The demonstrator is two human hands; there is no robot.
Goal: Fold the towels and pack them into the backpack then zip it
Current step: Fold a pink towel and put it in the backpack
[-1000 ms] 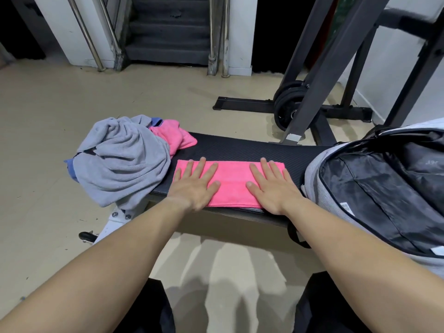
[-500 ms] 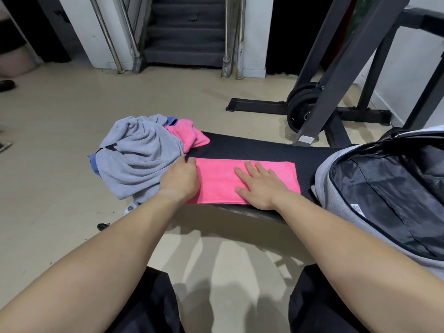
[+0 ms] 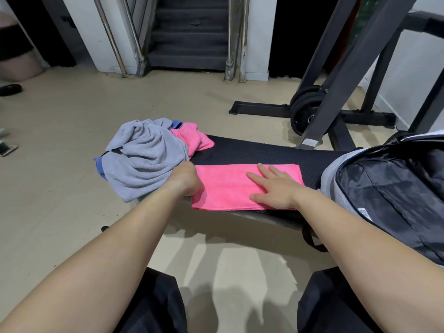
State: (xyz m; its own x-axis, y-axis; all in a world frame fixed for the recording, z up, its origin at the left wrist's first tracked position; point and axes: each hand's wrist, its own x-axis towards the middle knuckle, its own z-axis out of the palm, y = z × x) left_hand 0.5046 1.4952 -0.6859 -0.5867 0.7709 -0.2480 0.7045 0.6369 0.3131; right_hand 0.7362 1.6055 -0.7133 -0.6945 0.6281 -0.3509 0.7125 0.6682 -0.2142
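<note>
Flat a second ago, the left hand (image 3: 183, 181) now curls its fingers round the pink towel (image 3: 225, 186) at nine o'clock on the desk (image 3: 252, 152); the right hand (image 3: 274, 191), fingers straight, pins it (another fold looks next).

- A folded pink towel (image 3: 230, 186) is laid flat on a black bench (image 3: 264, 152), along its near edge.
- The towel's left end is gripped by the left hand (image 3: 183, 182), whose fingers are curled under and mostly hidden.
- The right hand (image 3: 274, 188) is pressed flat on the towel's right half, fingers straight and spread.
- A crumpled grey towel (image 3: 144, 162) is heaped at the bench's left end, with a blue towel (image 3: 98, 164) (only its edges are seen) beneath it and a second pink towel (image 3: 194, 138) tucked beside it.
- An open grey backpack (image 3: 384, 188) is set at the right end, its dark lining exposed.
- Weight plates (image 3: 305, 111) are seen on the floor behind, by a dark rack frame (image 3: 348, 68).
</note>
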